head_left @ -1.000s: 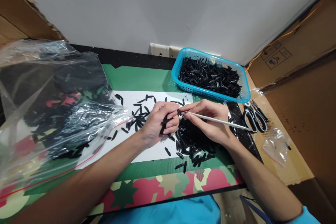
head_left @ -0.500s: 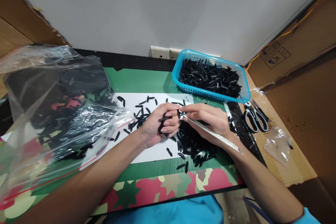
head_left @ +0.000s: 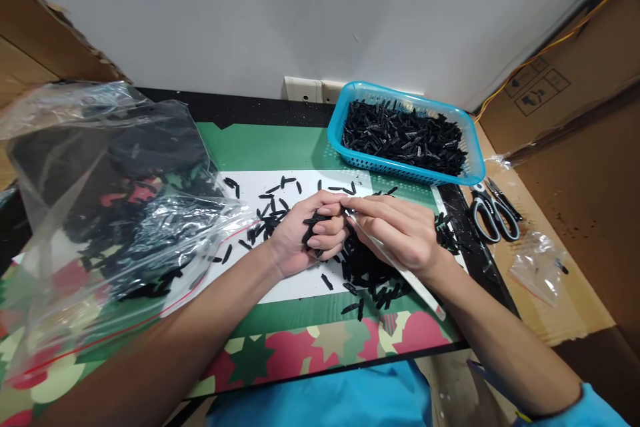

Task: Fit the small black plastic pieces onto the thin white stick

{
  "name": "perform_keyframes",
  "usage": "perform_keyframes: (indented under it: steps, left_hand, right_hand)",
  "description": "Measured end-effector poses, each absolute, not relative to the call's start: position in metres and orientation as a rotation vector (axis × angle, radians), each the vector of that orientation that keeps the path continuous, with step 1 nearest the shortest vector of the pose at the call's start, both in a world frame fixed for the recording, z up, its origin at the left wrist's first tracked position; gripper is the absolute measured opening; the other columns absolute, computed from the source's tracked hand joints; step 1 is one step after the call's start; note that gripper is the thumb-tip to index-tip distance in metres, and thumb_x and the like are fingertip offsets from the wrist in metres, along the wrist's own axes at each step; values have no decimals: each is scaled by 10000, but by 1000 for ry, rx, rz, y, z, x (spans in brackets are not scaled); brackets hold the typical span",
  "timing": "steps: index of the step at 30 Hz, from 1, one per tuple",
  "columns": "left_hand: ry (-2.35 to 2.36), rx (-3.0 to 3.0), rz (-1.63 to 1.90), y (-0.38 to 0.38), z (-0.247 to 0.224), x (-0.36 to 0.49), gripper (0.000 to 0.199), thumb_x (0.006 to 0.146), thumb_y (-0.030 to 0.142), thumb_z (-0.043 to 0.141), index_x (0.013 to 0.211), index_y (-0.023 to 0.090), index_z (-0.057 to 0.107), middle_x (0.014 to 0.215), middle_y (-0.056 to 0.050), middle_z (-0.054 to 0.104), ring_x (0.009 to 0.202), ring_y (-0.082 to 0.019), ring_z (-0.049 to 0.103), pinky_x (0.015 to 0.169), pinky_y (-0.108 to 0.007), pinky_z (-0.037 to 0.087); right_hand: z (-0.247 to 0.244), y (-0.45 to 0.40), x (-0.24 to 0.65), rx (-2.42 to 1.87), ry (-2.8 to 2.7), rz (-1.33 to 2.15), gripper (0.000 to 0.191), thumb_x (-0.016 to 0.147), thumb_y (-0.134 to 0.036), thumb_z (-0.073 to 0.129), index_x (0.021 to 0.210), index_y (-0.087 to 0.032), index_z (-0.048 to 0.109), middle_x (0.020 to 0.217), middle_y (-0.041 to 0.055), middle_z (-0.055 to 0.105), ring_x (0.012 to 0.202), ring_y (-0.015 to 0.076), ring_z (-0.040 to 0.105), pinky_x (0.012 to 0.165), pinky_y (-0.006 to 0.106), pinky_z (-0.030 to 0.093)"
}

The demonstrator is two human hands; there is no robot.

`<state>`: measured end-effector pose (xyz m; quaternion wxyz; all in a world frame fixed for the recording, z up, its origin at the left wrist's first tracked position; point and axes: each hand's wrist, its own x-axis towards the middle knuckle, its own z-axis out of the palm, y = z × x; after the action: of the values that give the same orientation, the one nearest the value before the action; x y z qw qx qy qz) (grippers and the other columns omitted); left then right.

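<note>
Cardboard (head_left: 585, 180) printed with pictograms stands right of my grip. The table's (head_left: 265, 147) near edge runs on my side of it. A clear bag (head_left: 165, 233) lies left, a blue basket (head_left: 400, 172) beyond to the right, scissors (head_left: 493, 217) farther right. My right hand (head_left: 403, 227) clamps a white stick (head_left: 400, 268); my left hand (head_left: 325, 233) closes around black pieces (head_left: 312, 235).

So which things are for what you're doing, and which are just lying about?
Seem part of it:
Left hand, gripping small black pieces
Right hand, holding a long thin white tool
Probably the blue plastic basket of similar pieces

Seem just lying about:
Black-and-grey scissors
Small clear plastic bag
</note>
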<state>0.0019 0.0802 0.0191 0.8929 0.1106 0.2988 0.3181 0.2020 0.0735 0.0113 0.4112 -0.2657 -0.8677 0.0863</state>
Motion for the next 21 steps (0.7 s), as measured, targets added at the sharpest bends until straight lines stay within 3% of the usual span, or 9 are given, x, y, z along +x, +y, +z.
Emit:
perform_keyframes:
  steps: [7, 16, 21]
  left_hand:
    - [603, 235, 684, 79, 18, 2, 405, 891, 268, 631, 572, 219, 387, 427, 90, 310, 297, -65, 216, 265, -168, 295]
    - [665, 312, 740, 79, 16, 5, 416, 848, 310, 699, 617, 221, 365, 450, 104, 343, 305, -52, 244, 282, -153, 292]
    - [643, 386, 737, 74, 22, 10, 406, 835, 300, 706, 590, 208, 397, 436, 103, 347, 311, -41, 204, 285, -154, 280]
  right_hand:
    - [7, 73, 201, -683, -2262, -65, 185, 983, -122, 631, 864, -259, 667, 1318, 31, 758, 854, 206, 741, 697, 353, 577]
    - [4, 61, 188, -863, -2162, -48, 194, 1032, -207, 593, 858, -266, 656, 1296, 12, 770, 728, 186, 660, 592, 371, 426]
    - [6, 64, 190, -984, -2088, 59, 236, 1039, -211, 593, 809, -250, 632, 1250, 28, 791, 726, 183, 668, 623, 371, 428]
